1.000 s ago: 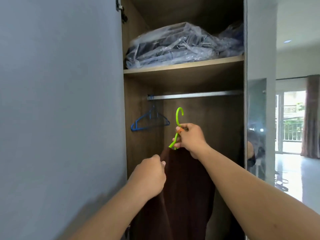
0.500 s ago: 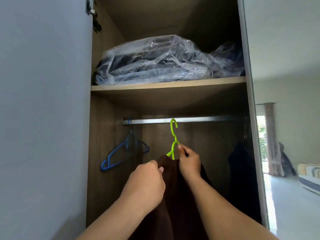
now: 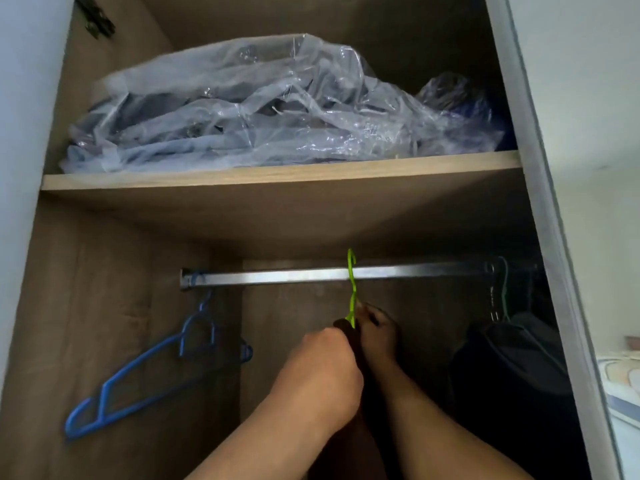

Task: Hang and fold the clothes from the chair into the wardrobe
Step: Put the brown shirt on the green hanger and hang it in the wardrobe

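Inside the open wardrobe, a green hanger (image 3: 352, 289) has its hook over the metal rail (image 3: 294, 274) near the middle. A dark brown garment (image 3: 367, 393) hangs from it, mostly hidden between my arms. My right hand (image 3: 377, 336) pinches the hanger's neck just below the rail. My left hand (image 3: 322, 372) is closed on the garment's top edge, close beside the right hand.
Blue empty hangers (image 3: 145, 375) dangle at the rail's left end. Dark clothes (image 3: 512, 368) hang at the right end. A wooden shelf (image 3: 277, 173) above the rail carries clothes in clear plastic bags (image 3: 259, 109). The wardrobe's side panel (image 3: 554, 237) stands at the right.
Both hands rose with the hanger and garment. The green hook went from below the rail to over it. The camera moved closer and tilted up.
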